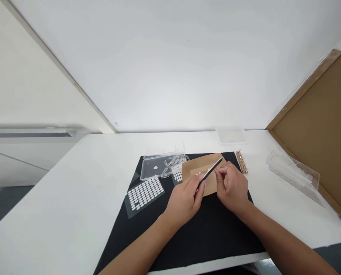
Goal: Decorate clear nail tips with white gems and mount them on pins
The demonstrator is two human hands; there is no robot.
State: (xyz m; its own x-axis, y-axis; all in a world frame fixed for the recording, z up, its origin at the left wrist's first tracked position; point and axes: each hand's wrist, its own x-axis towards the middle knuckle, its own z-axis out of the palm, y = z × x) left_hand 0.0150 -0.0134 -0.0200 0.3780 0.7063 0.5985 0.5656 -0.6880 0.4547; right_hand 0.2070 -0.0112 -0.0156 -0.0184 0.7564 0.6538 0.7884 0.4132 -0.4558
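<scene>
My left hand [186,196] grips a slim black-and-white stick [210,172] by its lower end, and the stick slants up to the right. Close beside the stick's upper part, my right hand [232,187] is closed in a pinch; whatever is between its fingertips is too small to name. Beneath both hands lies a brown paper sheet [191,167] with a lighter rectangle and a few small white spots on it. To the left, a dark green card [129,210] carries rows of white oval stickers [145,193]. A second sticker card [177,176] is partly covered by the brown sheet.
A clear plastic case [152,168] with loose clear pieces sits at the black mat's [205,236] back edge. Right of the mat are a small wooden strip with metal pins [242,162] and a clear box [295,172]. A translucent lid [231,136] lies near the wall; cardboard [325,126] stands at right.
</scene>
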